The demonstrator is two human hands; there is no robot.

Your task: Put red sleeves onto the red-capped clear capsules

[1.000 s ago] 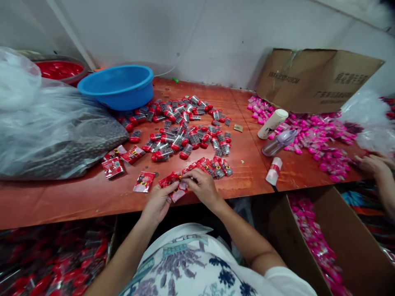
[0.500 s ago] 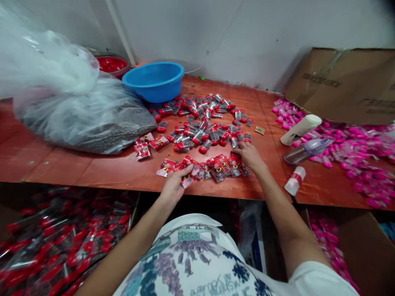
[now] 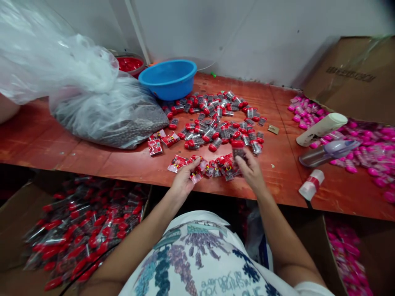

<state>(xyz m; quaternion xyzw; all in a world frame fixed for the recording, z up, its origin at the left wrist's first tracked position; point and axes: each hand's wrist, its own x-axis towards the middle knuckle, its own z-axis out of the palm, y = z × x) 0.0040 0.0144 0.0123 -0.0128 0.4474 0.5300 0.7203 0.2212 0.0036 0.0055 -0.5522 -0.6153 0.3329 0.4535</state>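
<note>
In my left hand [image 3: 182, 181] is a small red printed plastic packet [image 3: 196, 174], pinched at its side between thumb and fingers. My right hand [image 3: 253, 173] grips a small clear bottle with a red cap [image 3: 238, 149], held cap up and filled with dark beads, just above the table. Between the hands, a row of red packets [image 3: 220, 164] overlaps along the near part of the table, partly hidden by my right hand. Beyond them lies a loose pile of similar red-capped bottles [image 3: 212, 128].
A blue basin [image 3: 169, 84] and a clear bag of dark beads [image 3: 108, 119] stand at the back left. Folded red packets [image 3: 154, 147] lie beside the bag. Rightward are a white cylinder [image 3: 322, 129], a drinking bottle [image 3: 328, 153], pink items [image 3: 367, 144] and a carton [image 3: 354, 78].
My right hand has lifted a red-capped bottle from the near edge of the pile and brought it slightly toward me. My left hand still holds the packet. The view has shifted left.
</note>
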